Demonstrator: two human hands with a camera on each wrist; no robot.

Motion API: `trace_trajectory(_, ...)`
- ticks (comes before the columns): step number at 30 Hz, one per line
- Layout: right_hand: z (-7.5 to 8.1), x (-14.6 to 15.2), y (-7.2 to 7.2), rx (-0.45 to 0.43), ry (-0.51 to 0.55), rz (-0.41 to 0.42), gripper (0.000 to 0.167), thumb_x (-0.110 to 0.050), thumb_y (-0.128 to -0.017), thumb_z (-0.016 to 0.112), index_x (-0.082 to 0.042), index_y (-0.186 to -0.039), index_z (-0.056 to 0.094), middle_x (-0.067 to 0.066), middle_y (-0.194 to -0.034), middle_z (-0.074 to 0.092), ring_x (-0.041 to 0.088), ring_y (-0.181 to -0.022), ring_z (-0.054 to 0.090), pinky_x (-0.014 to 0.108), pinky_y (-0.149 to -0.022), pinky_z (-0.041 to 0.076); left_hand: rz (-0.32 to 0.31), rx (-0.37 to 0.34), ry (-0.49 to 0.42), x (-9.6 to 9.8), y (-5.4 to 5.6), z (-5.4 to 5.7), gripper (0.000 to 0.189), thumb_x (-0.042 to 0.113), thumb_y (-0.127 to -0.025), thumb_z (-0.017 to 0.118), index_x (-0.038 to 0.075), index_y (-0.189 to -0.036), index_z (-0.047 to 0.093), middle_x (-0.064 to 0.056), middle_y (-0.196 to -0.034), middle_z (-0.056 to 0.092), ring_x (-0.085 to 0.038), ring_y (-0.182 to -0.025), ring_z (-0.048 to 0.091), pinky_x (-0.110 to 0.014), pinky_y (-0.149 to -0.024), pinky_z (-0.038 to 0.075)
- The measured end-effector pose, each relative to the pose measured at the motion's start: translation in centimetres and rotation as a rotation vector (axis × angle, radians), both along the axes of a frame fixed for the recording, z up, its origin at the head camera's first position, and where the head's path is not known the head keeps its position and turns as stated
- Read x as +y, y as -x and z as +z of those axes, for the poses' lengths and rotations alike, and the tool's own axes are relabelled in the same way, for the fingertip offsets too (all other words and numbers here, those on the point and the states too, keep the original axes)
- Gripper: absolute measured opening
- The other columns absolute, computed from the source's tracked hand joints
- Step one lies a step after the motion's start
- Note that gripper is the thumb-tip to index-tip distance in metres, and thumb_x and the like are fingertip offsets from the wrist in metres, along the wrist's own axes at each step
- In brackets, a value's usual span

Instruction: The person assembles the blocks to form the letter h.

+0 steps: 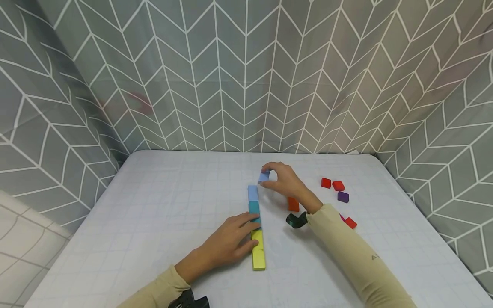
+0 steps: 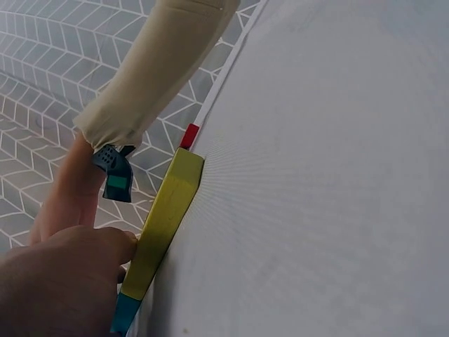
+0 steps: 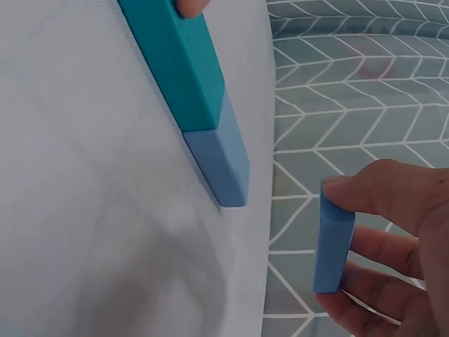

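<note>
My right hand (image 1: 286, 180) pinches a light blue block (image 3: 332, 247) between thumb and fingertips. This block is held up just beyond the far end of a straight row of blocks on the table. Another light blue block (image 1: 253, 193) forms that far end, touching a teal block (image 1: 254, 207). A long yellow block (image 1: 259, 256) makes up the near end. Across the row's middle lies my left hand (image 1: 231, 239), fingers extended over the teal part and thumb at the yellow block; these fingers partly cover the blocks beneath.
An orange block (image 1: 293, 204) stands under my right wrist. Farther right lie red blocks (image 1: 326, 183) and a purple block (image 1: 343, 196). Another red block (image 1: 350, 223) shows beside the right sleeve, which partly covers a magenta piece. A patterned curtain (image 1: 246, 85) borders the white table (image 1: 173, 184).
</note>
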State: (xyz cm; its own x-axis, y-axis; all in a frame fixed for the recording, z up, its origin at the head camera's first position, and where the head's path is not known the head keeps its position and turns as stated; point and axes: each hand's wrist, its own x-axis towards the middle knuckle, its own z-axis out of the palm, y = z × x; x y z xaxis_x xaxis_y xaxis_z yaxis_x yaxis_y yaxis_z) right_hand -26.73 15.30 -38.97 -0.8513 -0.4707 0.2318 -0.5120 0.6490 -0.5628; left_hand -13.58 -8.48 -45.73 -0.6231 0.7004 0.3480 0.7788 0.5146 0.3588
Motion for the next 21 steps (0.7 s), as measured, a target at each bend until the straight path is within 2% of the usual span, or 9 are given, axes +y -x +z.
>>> trace_trajectory(11, -0.8, -1.1, 0.5, -0.02, -0.02, 0.03, 0.034, -0.014, -0.092, 0.08, -0.002, -0.122, 0.069, 0.014, -0.128, 0.067, 0.033, -0.123, 0.058, 0.051, -0.108, 0.045, -0.018, 0.064, -0.015, 0.1, 0.2, -0.4, 0.043, 0.034, -0.104, 0.066, 0.007, -0.137, 0.064, -0.011, -0.15, 0.052, -0.025, -0.138, 0.05, -0.046, -0.11, 0.046)
trace_trajectory(21, -1.6, -2.2, 2.2, -0.048, -0.025, 0.13, 0.036, -0.014, -0.096, 0.076, -0.001, -0.128, 0.065, 0.015, -0.133, 0.064, 0.032, -0.128, 0.054, 0.049, -0.112, 0.042, -0.004, 0.066, -0.001, 0.1, 0.1, -0.2, 0.043, 0.035, -0.104, 0.064, 0.008, -0.138, 0.063, -0.01, -0.15, 0.052, -0.024, -0.139, 0.049, -0.047, -0.11, 0.045)
